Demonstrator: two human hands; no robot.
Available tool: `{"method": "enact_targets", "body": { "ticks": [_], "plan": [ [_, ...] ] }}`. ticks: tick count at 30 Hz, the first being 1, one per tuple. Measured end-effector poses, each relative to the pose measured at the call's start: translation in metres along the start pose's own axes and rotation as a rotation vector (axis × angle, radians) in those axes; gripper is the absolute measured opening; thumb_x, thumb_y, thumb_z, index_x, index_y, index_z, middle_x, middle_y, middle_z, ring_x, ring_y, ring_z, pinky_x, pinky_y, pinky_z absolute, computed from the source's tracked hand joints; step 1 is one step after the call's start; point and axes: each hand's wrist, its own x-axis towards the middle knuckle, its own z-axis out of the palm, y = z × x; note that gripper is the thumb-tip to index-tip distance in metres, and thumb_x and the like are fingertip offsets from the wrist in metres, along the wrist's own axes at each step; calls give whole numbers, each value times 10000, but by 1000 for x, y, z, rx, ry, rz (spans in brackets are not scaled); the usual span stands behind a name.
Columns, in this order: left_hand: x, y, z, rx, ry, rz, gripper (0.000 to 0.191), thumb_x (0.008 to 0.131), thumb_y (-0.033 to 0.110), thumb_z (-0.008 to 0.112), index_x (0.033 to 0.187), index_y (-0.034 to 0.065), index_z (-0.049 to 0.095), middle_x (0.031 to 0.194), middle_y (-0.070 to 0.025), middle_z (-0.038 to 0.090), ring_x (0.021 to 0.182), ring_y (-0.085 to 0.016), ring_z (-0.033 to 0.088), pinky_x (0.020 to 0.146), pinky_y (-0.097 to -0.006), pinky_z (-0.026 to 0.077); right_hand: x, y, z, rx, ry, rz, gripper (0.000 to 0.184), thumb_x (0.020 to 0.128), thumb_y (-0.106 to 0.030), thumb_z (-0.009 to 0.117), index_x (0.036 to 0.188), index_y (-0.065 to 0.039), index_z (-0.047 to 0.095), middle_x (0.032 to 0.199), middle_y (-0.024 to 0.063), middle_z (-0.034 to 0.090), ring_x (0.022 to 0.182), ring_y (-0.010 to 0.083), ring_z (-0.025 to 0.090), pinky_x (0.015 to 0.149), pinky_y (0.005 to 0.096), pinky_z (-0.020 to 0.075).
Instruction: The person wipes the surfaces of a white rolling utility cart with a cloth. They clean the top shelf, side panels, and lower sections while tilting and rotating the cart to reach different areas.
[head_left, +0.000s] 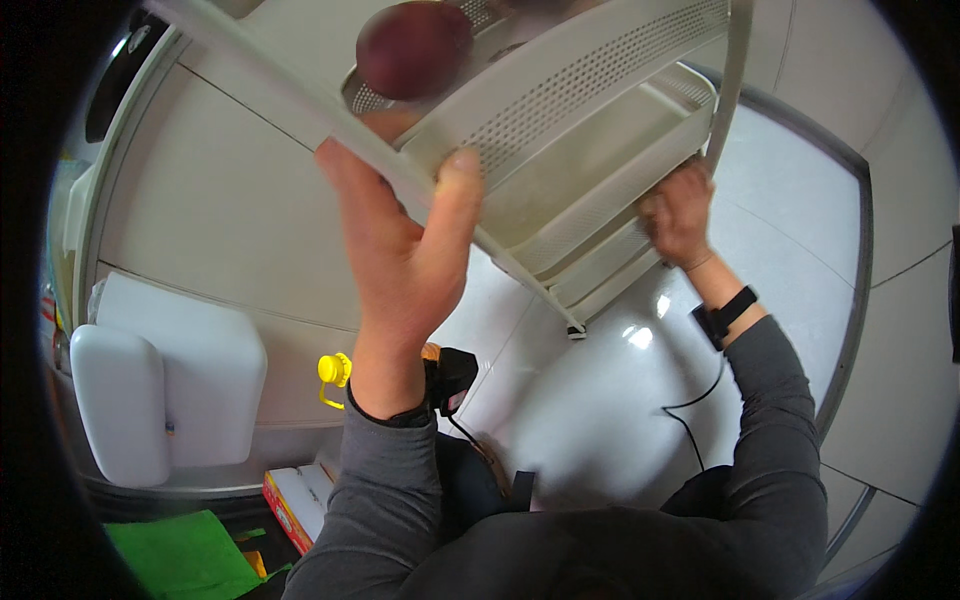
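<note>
A cream tiered rolling cart (547, 127) with perforated plastic baskets stands tilted in view before me. My left hand (409, 240) is wrapped around its near post and top basket corner, thumb on the basket's side. A blurred dark red, round object (415, 49) sits in the top basket; its kind cannot be told. My right hand (679, 214) holds the rim of a lower basket at the right, its fingertips partly hidden behind the rim. The middle basket (540, 199) shows a bare base. A small caster (576, 331) is visible at the post's foot.
Glossy white floor tiles (615, 405) lie below, bordered by a grey strip (862, 225) and tiled wall. A white lidded plastic container (202, 367) is at the left. Near my left wrist is a yellow bottle cap (334, 370). A green bag (184, 555) and a red-and-white box (300, 499) lie lower left.
</note>
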Motion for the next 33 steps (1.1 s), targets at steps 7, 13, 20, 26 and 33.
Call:
{"method": "enact_targets", "body": {
  "ticks": [7, 13, 20, 26, 33],
  "plan": [
    [-3, 0, 3, -113, 14, -96, 285, 834, 75, 617, 1066, 16, 461, 1016, -74, 431, 931, -154, 434, 846, -278, 361, -11, -73, 22, 179, -246, -156, 201, 714, -217, 610, 872, -94, 633, 926, 72, 600, 939, 247, 545, 965, 445, 342],
    [-4, 4, 5, -107, 19, -83, 287, 867, 106, 590, 1099, 5, 454, 1033, -54, 451, 915, -117, 434, 843, -264, 363, 5, 14, -12, 10, -200, -173, 132, 729, -188, 600, 826, -100, 613, 873, 62, 584, 892, 245, 553, 934, 432, 374],
    [-7, 5, 8, -125, 31, -137, 319, 869, 78, 591, 1144, 9, 445, 1086, -69, 457, 950, -132, 455, 847, -267, 380, 1, 8, 1, -24, 48, 40, 130, 734, -145, 553, 806, -46, 595, 814, 129, 553, 845, 298, 529, 914, 495, 367],
    [-8, 1, 6, -88, 34, -100, 327, 866, 101, 603, 1137, 11, 445, 1061, -68, 447, 937, -137, 449, 838, -272, 383, -4, -49, 7, 92, -176, -77, 160, 702, -220, 609, 819, -112, 609, 816, 53, 557, 878, 237, 540, 923, 407, 362],
    [-9, -3, 3, -66, 0, -107, 324, 850, 129, 619, 1104, 13, 457, 1070, -91, 428, 981, -189, 437, 887, -306, 358, -6, 34, -2, -15, -34, -85, 130, 743, -185, 585, 830, -91, 601, 848, 80, 570, 927, 283, 545, 943, 437, 362]
  ]
}}
